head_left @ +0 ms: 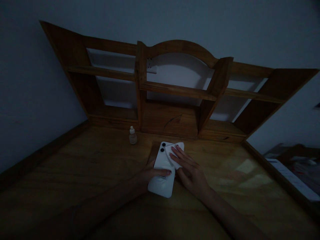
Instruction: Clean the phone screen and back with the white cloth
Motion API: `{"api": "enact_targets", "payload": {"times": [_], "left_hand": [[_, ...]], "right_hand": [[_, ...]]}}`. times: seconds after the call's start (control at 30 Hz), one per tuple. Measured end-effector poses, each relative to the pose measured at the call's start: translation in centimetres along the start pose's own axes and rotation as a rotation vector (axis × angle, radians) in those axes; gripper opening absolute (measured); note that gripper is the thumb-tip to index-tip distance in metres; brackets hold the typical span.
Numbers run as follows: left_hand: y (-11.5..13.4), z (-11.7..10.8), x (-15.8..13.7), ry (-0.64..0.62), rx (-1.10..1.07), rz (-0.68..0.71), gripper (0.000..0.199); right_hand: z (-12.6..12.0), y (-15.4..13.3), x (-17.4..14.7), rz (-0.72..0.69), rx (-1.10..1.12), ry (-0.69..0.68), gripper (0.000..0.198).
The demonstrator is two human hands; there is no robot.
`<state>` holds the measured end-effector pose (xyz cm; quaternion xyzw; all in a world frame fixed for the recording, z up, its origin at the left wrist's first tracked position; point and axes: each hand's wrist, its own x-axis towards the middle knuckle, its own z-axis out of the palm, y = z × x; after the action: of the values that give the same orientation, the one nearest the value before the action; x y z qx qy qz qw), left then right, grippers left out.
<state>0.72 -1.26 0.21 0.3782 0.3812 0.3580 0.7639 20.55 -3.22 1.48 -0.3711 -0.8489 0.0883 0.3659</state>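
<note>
A white smartphone (162,186) is held over the wooden desk with its back and two dark camera lenses facing up. My left hand (148,175) grips its lower left side, the thumb lying across the back and the other fingers mostly hidden underneath. Under my right hand (188,168) is a folded white cloth or tissue (170,151), pressed by the fingers against the upper right of the phone's back. I cannot tell whether it is fabric or paper. Behind the phone's upper left edge shows a brown flat surface (153,151), partly hidden.
A small bottle with a white cap (133,137) stands on the desk (100,166), left of the phone. Wooden shelving (175,90) rises along the back edge. A wall socket (149,63) shows through it. Beyond the desk's right edge lies a white flat object (292,176). The room is dim.
</note>
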Motion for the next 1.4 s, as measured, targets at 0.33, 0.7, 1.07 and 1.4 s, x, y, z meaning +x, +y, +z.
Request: {"api": "enact_targets", "payload": {"times": [0.33, 0.7, 1.07, 1.4], "left_hand": [[-0.3, -0.1, 0.0, 0.02, -0.005, -0.002, 0.064], [-1.0, -1.0, 0.4, -0.179, -0.12, 0.033, 0.065], [-0.9, -0.9, 0.5, -0.227, -0.193, -0.001, 0.072], [-0.8, -0.9, 0.6, -0.183, -0.196, 0.001, 0.066]], "right_hand": [[-0.2, -0.3, 0.0, 0.004, -0.005, 0.011, 0.058], [0.0, 0.2, -0.1, 0.076, -0.034, 0.024, 0.058], [0.2, 0.9, -0.5, 0.154, -0.061, 0.11, 0.058], [0.1, 0.9, -0.5, 0.15, -0.041, 0.101, 0.057]]}}
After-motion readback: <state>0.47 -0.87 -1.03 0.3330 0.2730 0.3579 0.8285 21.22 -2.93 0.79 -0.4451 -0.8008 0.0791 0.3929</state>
